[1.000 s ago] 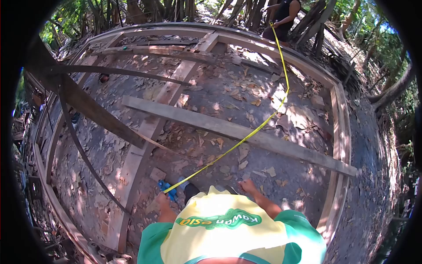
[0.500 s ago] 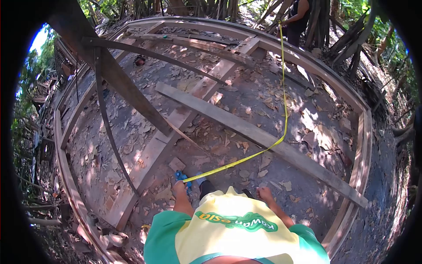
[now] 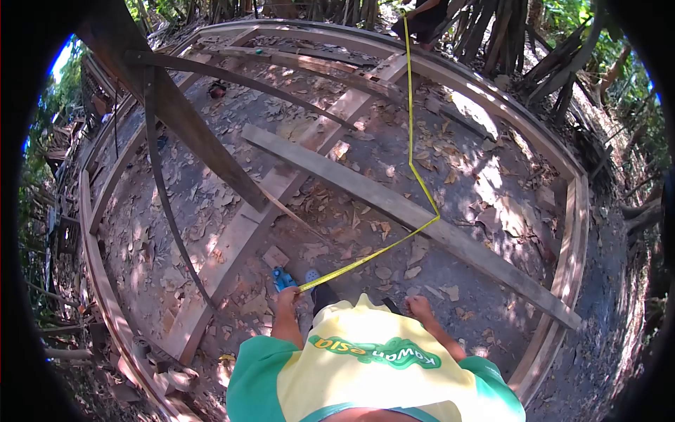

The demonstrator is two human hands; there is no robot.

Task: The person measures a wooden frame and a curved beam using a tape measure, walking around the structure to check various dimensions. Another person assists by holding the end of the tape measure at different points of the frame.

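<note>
A yellow measuring tape [image 3: 358, 264] runs from my left hand [image 3: 288, 295], bends sharply over the loose plank [image 3: 394, 207], then goes up to another person's hand at the top. My left hand is closed on the tape's near end, at the lower middle. A blue object [image 3: 283, 278] shows just beyond that hand, near my foot; whether the hand touches it I cannot tell. On the right, my right hand [image 3: 418, 307] is held closed beside my body, short of the plank, and what it may hold is too small to make out.
A wooden frame [image 3: 583, 218] surrounds the leaf-strewn ground, with a crossbeam [image 3: 239, 243] inside. A dark post with braces [image 3: 204, 137] slants down at the left. The other person [image 3: 427, 21] stands beyond the far edge, near trunks.
The other person and the tape's far end have moved left. The tape, curved before, now has sharp bends near the plank. My hands have barely shifted.
</note>
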